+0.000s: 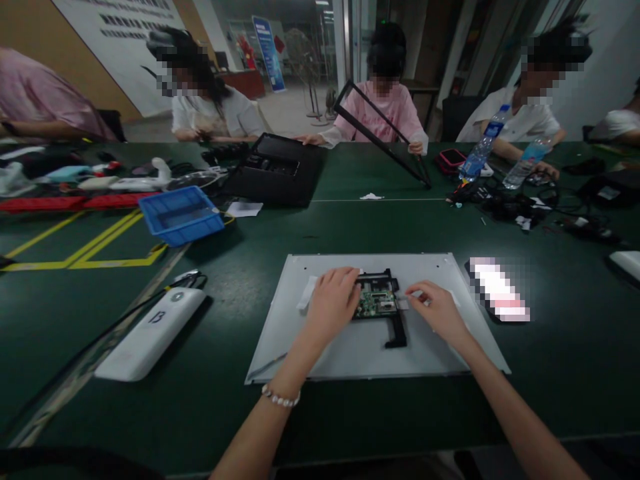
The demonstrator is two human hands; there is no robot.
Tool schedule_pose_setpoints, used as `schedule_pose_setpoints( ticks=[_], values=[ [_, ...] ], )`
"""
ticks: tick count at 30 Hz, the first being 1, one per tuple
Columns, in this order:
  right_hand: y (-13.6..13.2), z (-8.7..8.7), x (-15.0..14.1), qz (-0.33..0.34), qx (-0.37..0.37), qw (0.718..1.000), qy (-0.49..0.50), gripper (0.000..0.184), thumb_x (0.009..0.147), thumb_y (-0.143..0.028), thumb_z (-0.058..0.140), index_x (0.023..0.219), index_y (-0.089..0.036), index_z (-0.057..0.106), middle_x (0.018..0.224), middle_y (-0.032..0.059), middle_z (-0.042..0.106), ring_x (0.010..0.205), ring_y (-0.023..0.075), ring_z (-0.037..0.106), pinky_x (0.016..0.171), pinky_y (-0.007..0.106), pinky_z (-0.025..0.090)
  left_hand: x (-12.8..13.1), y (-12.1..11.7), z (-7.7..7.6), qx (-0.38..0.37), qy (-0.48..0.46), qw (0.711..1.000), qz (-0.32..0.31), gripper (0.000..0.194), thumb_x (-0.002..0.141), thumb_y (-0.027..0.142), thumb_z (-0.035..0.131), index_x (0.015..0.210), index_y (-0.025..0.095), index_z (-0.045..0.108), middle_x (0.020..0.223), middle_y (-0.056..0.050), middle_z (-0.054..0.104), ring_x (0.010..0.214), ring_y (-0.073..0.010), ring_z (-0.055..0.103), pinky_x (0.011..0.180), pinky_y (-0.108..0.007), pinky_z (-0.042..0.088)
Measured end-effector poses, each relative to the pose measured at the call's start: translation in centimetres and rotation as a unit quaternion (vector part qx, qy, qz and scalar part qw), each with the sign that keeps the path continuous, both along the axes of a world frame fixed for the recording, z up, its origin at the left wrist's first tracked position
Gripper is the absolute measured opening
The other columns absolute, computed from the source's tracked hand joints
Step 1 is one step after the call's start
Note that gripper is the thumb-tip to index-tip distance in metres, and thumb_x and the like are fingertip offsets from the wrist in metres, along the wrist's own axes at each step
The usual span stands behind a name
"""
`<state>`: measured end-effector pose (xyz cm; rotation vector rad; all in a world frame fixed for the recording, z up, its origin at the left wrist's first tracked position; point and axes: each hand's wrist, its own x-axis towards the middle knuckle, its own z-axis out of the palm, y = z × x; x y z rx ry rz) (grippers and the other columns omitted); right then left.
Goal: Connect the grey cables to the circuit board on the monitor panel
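A pale flat panel [335,360] lies on the green table, shaped like the back of a display screen. On its middle sits a green circuit board [376,304] in a black plastic frame [397,331] with an arm reaching down at the right. My left hand [334,293] rests palm down over the board's left side, fingers extended and covering that edge. At the board's right edge, my right hand [437,308] has thumb and forefinger pinched by a small light strip [403,304]. White tape [307,293] shows on the panel left of my left hand.
A white power bank [150,337] with a cable lies left, a phone [499,290] right. Farther back are a blue basket [187,223], a black casing [280,187] and two bottles [484,147]. Across the table, a person [383,110] holds a black frame [380,137].
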<state>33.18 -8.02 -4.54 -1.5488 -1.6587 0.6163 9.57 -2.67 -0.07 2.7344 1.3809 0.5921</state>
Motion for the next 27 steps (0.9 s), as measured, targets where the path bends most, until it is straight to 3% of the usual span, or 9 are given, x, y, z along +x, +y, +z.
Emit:
schedule_pose_setpoints(
  ticks=[6,14,21,27],
  values=[
    [0.0,-0.2,0.1,-0.005,0.012,1.0,0.001,0.016,0.08,-0.025,0.05,0.085,-0.019,0.064,0.088,0.0031,0.064,0.068,0.0145,0.056,0.067,0.028,0.045,-3.7,2.5,0.2,-0.016,-0.038,0.998,0.056,0.032,0.087,0.016,0.044,0.118,0.016,0.053,0.118,-0.009,0.056,0.11,-0.0228,0.05,0.096,-0.039,0.039],
    [0.1,-0.8,0.4,0.005,0.02,1.0,-0.007,0.017,0.081,-0.027,0.051,0.088,-0.019,0.065,0.09,0.0037,0.065,0.067,0.0148,0.057,0.067,0.029,0.045,-9.4,4.9,-1.2,-0.104,-0.041,0.994,0.013,0.037,0.08,0.015,0.047,0.116,0.017,0.055,0.118,-0.007,0.057,0.113,-0.0214,0.05,0.101,-0.036,0.036],
    [0.0,-0.8,0.4,0.004,0.023,1.0,-0.01,0.019,0.081,-0.029,0.051,0.088,-0.02,0.066,0.09,0.0037,0.065,0.068,0.0152,0.057,0.067,0.03,0.046,-9.6,5.2,-3.0,-0.146,-0.088,0.985,0.038,0.034,0.077,0.016,0.048,0.107,0.019,0.062,0.095,-0.005,0.06,0.084,-0.0162,0.059,0.082,-0.029,0.045],
    [0.0,-0.6,0.3,0.0,0.021,1.0,-0.007,0.019,0.08,-0.03,0.051,0.087,-0.02,0.066,0.091,0.0046,0.066,0.067,0.0158,0.057,0.068,0.031,0.047,-9.3,5.1,-2.7,-0.148,-0.127,0.978,0.068,0.023,0.078,0.022,0.049,0.094,0.019,0.066,0.087,-0.004,0.065,0.074,-0.0154,0.059,0.075,-0.027,0.047]
  ],
)
